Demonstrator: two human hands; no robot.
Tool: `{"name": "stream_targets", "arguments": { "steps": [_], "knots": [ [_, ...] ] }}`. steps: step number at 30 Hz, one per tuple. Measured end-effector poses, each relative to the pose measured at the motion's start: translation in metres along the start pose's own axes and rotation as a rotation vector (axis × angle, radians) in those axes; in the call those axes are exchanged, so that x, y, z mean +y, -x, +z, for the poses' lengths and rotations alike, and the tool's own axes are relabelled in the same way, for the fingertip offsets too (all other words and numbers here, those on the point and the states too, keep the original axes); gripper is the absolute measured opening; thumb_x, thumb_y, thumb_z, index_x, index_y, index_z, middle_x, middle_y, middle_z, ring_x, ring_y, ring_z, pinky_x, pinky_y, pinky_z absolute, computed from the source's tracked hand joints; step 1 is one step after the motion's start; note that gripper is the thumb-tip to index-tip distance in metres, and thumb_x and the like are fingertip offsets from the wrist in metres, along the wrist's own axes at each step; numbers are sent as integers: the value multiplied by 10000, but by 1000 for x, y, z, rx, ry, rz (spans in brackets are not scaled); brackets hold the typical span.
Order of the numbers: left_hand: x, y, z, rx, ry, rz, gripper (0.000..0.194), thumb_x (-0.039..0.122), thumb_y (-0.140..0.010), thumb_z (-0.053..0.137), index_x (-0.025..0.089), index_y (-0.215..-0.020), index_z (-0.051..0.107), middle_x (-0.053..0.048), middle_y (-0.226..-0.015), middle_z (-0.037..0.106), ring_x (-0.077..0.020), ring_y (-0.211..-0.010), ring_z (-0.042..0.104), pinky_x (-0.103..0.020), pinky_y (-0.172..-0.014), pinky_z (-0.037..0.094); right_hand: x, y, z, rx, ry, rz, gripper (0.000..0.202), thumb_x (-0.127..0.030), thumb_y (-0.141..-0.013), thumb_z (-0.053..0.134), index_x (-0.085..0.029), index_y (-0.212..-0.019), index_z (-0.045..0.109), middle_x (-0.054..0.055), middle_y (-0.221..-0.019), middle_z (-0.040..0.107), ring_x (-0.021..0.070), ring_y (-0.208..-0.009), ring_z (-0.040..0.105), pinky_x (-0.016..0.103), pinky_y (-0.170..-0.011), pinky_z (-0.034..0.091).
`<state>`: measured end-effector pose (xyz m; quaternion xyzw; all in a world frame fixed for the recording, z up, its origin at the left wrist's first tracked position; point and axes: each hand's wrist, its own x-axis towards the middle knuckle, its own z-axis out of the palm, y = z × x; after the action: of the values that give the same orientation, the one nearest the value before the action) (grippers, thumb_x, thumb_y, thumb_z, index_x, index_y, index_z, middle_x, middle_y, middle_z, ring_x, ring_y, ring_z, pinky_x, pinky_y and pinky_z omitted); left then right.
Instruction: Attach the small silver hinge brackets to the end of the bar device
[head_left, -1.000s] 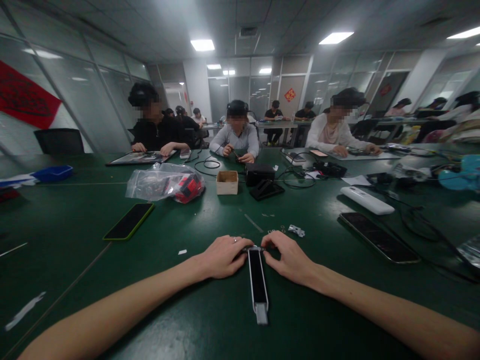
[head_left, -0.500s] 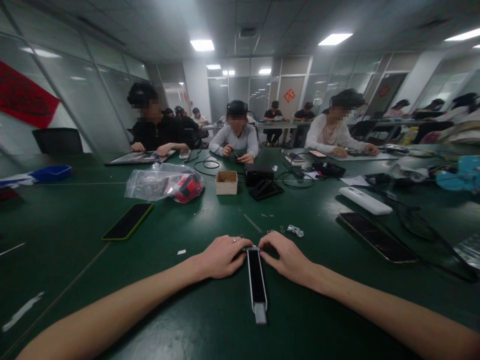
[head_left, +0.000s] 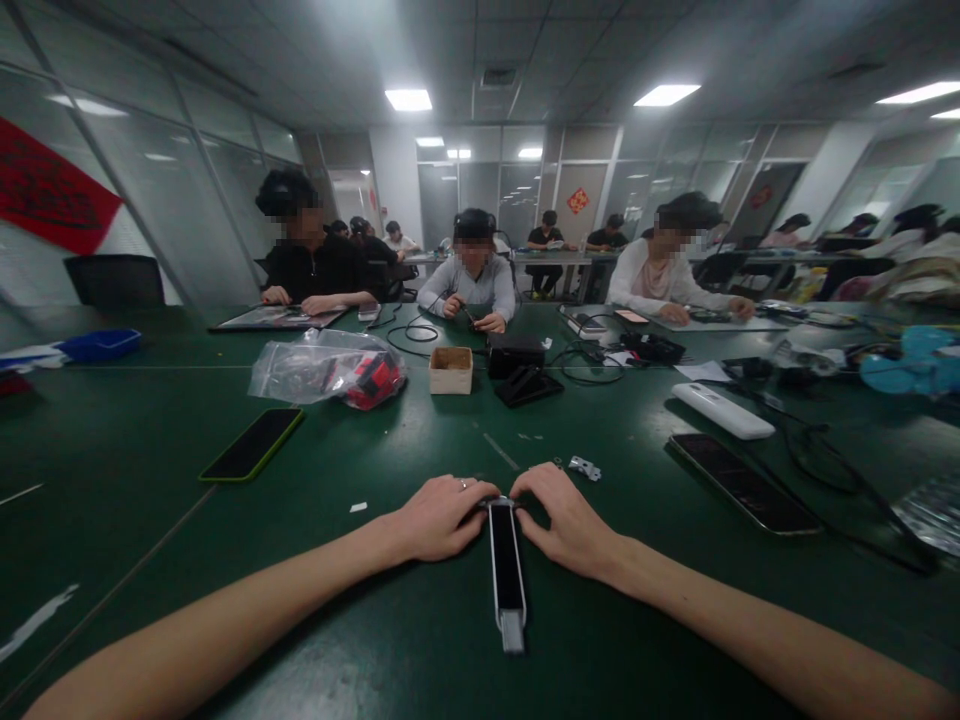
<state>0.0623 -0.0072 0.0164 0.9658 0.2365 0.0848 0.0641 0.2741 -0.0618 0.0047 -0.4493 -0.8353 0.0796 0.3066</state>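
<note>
A long, narrow piece with a black face and silver-white edges (head_left: 508,565) lies on the green table in front of me. A grey tab sticks out of its near end. My left hand (head_left: 448,515) pinches its far end from the left, a ring on one finger. From the right, my right hand (head_left: 561,518) has bent its thumb and fingers around the same end. The fingertips partly hide that end. Just beyond my right hand lies a small silver metal bracket (head_left: 585,468), with a tiny ring beside it.
A green-edged phone (head_left: 253,445) lies to the left and a dark phone (head_left: 742,482) to the right, near a white device (head_left: 721,411) and cables. Farther back are a plastic bag (head_left: 326,368), a small open box (head_left: 451,371) and a black stand (head_left: 527,385). Several people sit beyond.
My view has shifted slightly. Both hands stay at the far end of the narrow piece, with the right fingers shifting only a little.
</note>
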Motion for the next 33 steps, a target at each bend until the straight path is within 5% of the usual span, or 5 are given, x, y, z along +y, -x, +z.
{"name": "stream_targets", "arguments": {
  "steps": [10, 16, 23, 33],
  "knots": [
    [2, -1, 0, 4, 5, -6, 286, 201, -873, 405, 180, -1149, 477, -66, -1004, 631, -202, -851, 607, -307, -757, 450, 0, 1, -1, 28, 42, -75, 150, -111, -771, 482, -172, -893, 545, 69, -890, 599, 205, -872, 498, 356, -764, 403],
    [1, -1, 0, -7, -6, -14, 294, 208, -876, 408, 189, -1161, 476, -65, -1001, 632, -200, -828, 606, -310, -743, 452, 28, 3, -17, 147, 187, -58, 157, -124, -759, 452, -159, -859, 569, 76, -835, 598, 204, -805, 488, 341, -705, 359],
    [0, 0, 1, 14, 35, -3, 292, 194, -868, 421, 189, -1153, 486, -65, -988, 633, -197, -838, 607, -305, -748, 454, 56, 6, -32, -12, 326, -13, 127, -260, -795, 527, -167, -869, 570, 41, -761, 551, 173, -723, 456, 311, -669, 327],
    [0, 0, 0, 14, 40, -1, 285, 201, -878, 415, 196, -1156, 482, -56, -986, 632, -199, -843, 605, -311, -749, 454, 68, 5, -28, -90, 171, -15, 89, -119, -775, 483, -175, -746, 545, 28, -761, 566, 166, -748, 475, 315, -701, 351]
  ]
}}
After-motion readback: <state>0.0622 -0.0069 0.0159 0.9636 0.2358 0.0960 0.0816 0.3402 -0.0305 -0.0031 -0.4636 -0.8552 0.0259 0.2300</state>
